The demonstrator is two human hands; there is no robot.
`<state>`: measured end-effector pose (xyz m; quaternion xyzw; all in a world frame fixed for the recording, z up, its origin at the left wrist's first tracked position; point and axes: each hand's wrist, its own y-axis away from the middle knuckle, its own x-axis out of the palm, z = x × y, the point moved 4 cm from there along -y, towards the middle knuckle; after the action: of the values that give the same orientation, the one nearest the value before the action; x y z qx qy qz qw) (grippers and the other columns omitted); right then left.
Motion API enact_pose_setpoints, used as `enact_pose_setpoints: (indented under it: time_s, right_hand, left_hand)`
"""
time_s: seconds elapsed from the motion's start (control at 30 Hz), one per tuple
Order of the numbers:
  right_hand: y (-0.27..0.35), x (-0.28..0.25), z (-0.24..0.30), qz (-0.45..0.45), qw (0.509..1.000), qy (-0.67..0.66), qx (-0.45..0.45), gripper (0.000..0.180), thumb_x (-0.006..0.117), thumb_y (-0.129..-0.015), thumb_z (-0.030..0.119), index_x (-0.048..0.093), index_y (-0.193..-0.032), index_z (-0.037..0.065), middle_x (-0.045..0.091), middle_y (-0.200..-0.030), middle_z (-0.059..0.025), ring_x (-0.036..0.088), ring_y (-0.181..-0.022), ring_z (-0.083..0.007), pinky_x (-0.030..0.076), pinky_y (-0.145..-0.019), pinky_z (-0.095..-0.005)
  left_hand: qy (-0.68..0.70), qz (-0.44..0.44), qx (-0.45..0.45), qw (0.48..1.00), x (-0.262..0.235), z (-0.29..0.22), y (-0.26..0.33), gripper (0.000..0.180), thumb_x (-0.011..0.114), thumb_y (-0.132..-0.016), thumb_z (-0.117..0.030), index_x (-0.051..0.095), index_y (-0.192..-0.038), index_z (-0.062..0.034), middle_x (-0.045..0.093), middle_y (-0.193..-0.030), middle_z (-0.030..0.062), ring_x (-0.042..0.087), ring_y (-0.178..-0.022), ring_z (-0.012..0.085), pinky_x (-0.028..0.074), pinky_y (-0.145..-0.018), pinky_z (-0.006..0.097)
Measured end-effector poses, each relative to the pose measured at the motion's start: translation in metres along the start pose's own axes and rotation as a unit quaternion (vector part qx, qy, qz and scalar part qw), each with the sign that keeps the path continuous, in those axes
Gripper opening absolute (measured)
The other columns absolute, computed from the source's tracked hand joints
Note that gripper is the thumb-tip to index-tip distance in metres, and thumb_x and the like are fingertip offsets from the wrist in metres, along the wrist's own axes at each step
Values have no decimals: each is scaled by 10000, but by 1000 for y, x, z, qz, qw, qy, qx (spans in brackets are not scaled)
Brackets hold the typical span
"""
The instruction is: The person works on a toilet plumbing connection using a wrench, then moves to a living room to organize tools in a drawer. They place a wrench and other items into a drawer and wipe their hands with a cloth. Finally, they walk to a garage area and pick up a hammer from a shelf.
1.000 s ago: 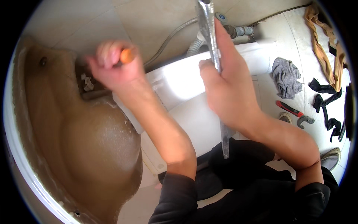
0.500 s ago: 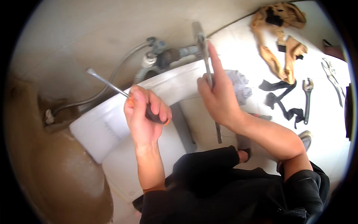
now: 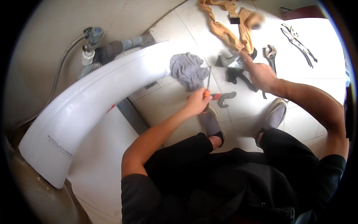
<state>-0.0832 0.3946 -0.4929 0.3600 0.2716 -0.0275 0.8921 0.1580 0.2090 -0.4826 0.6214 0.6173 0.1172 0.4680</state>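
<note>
Both arms have swung from the white curved tub edge to the tiled floor, my left hand squeezing the orange-handled screwdriver, my right hand spread, picking tools, work unfinished.

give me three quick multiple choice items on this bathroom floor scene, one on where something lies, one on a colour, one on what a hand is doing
1. Where does the grey rag lie?
A. on the tiled floor beside the white curved panel
B. on the person's lap
C. over the pipes

2. What colour is the handle of the screwdriver?
A. blue
B. orange
C. green

3. What is the left hand doing?
A. resting open on the floor
B. gripping the screwdriver
C. holding the rag

Answers: 1 A, the rag sits on tiles next to the white curved panel. 2 B, orange shows at the fist. 3 B, the fingers are closed on the handle, while the right hand reaches toward the tools.
</note>
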Motion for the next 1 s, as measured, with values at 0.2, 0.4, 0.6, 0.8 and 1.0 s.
enact_pose_setpoints:
  time_s: [0.2, 0.4, 0.6, 0.8, 1.0]
  right_hand:
    - [33, -15, -57, -69, 996, 49, 15, 907, 566, -860, -24, 97, -1615, 154, 697, -984, -276, 705, -781, -411, 594, -744, -501]
    - [37, -73, 14, -91, 979, 178, -41, 756, 765, -849, 93, 413, -1516, 48, 640, -1211, -293, 695, -1023, -389, 582, -919, -439]
    - [92, -224, 118, -281, 858, -125, -410, 441, 628, -945, 35, 579, -1382, 70, 629, -1347, -151, 622, -1232, -270, 528, -1036, -424]
    - [122, -240, 140, -298, 858, -103, -405, 428, 616, -953, 51, 579, -1379, 63, 628, -1338, -154, 622, -1223, -270, 525, -1032, -425]
    - [157, -219, 104, -331, 877, -105, -331, 418, 604, -960, 68, 579, -1377, 56, 627, -1328, -157, 622, -1214, -271, 522, -1028, -425]
  left_hand:
    - [-15, 15, 66, 998, -16, -9, 3, 457, 638, -955, -119, 510, -1381, -17, 676, -1173, 166, 705, -873, 236, 546, -810, 351]
    - [85, -16, -24, 996, -96, -6, 39, 453, 596, -993, -124, 485, -1419, -19, 661, -1154, 119, 671, -959, 158, 552, -838, 323]
    - [26, -106, -95, 989, -166, -54, 153, 404, 563, -1017, -115, 512, -1401, -1, 643, -1234, 128, 653, -1094, 202, 525, -975, 340]
    - [76, -56, 64, 993, -157, -151, 209, 443, 608, -1003, -125, 504, -1417, -10, 667, -1220, 130, 648, -1119, 210, 511, -977, 348]
    - [-98, -13, 36, 994, -136, -141, 172, 491, 654, -963, -143, 519, -1423, -38, 670, -1197, 163, 655, -1101, 262, 506, -986, 372]
